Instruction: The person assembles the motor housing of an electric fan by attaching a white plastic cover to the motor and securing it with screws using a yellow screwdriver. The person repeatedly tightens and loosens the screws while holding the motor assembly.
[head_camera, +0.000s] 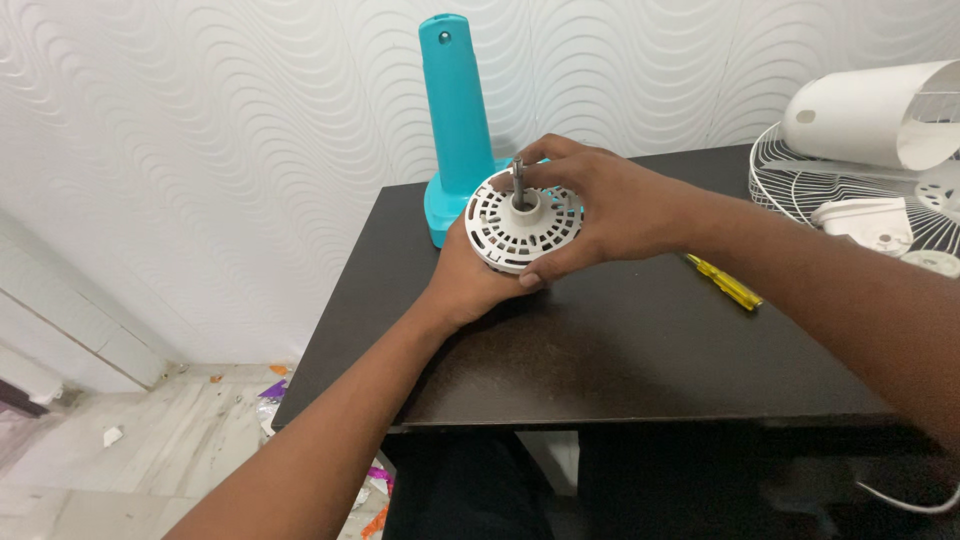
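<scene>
A round white slotted fan motor housing (505, 225) with a metal shaft sticking up from its hub is held above the dark table (620, 350). My left hand (468, 285) cups it from below. My right hand (600, 210) grips its right rim, thumb under the lower edge and fingers curled over the top near the shaft. Behind it stands a tall teal fan stand column (455, 110) on its base.
A yellow-handled screwdriver (725, 283) lies on the table to the right. A white wire fan guard (850, 195), a white cylindrical cover (875, 115) and small white parts sit at the far right. Scraps litter the floor at the left.
</scene>
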